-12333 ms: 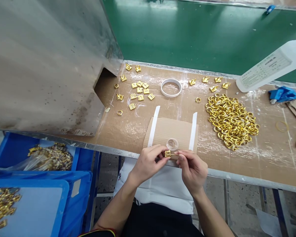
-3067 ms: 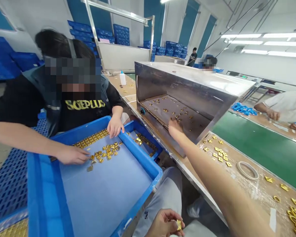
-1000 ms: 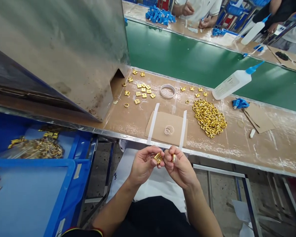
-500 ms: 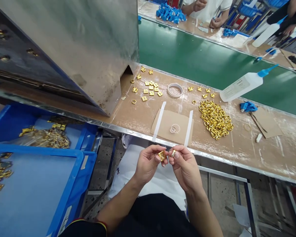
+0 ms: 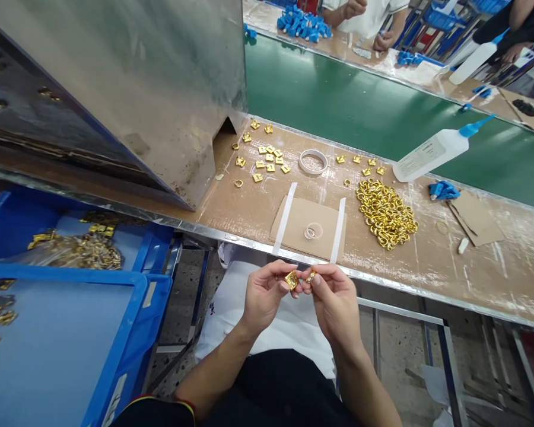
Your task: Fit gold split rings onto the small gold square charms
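Between the fingers of my left hand (image 5: 263, 295) is a square gold piece (image 5: 291, 279). My right hand (image 5: 337, 296) pinches a smaller gold piece (image 5: 310, 277), close beside the first. Both hands are over my lap, just in front of the table edge. Beyond them a cardboard pad (image 5: 310, 219) is held by two white tape strips, with a small clear ring (image 5: 312, 231) on it. Several square gold pieces (image 5: 270, 158) lie at the back left of the pad. A heap of gold rings (image 5: 385, 213) sits to its right.
A roll of white tape (image 5: 312, 162) and a white bottle with a blue nozzle (image 5: 431, 155) lie on the table. A large metal housing (image 5: 160, 89) stands left, above blue bins (image 5: 137, 290). Past the green belt (image 5: 347, 89) a person's hands (image 5: 384, 40) are visible.
The table and its objects have shifted slightly left in view. The small gold piece in my right hand has turned a little; both hands stay nearly in place.
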{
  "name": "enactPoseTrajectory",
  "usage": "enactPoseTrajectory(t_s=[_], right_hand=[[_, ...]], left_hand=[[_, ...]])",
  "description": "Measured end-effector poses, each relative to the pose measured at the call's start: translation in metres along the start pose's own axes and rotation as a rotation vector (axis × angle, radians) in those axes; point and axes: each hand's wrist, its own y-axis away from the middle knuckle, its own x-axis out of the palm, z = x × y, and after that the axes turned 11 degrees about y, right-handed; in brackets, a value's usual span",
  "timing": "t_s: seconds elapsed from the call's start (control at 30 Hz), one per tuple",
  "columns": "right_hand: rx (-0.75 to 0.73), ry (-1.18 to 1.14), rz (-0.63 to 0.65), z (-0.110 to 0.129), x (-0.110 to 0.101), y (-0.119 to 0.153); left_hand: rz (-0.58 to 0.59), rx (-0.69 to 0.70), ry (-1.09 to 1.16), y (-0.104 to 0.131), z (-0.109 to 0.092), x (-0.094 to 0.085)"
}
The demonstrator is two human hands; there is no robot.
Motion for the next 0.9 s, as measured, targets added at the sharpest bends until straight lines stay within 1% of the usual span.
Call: enactPoseTrajectory(t_s=[0.07,0.13,0.23,0.47,0.67,0.8,0.9], right_hand=[[-0.135,0.182,-0.053,0.003,-0.002,0.005],[-0.248,0.347,-0.067,0.007,-0.003,0.010],[-0.327,0.494,-0.056,0.011,-0.003,0.015],[-0.364,0.640,-0.027,0.012,-0.001,0.015],[-0.389,0.693,0.015,0.014,-0.001,0.014],[-0.398,0.713,0.015,0.016,-0.001,0.014],[-0.402,0.704,0.012,0.017,0.000,0.014]], left_hand=[[0.013,0.026,-0.007,0.001,0.002,0.001],[0.019,0.033,-0.018,0.002,0.003,0.001],[0.015,0.038,-0.047,0.003,0.004,0.000],[0.027,0.076,-0.070,0.005,0.004,0.002],[0.019,0.076,-0.083,0.007,0.005,0.002],[0.010,0.073,-0.101,0.008,0.006,0.000],[0.026,0.083,-0.128,0.006,0.004,0.000]])
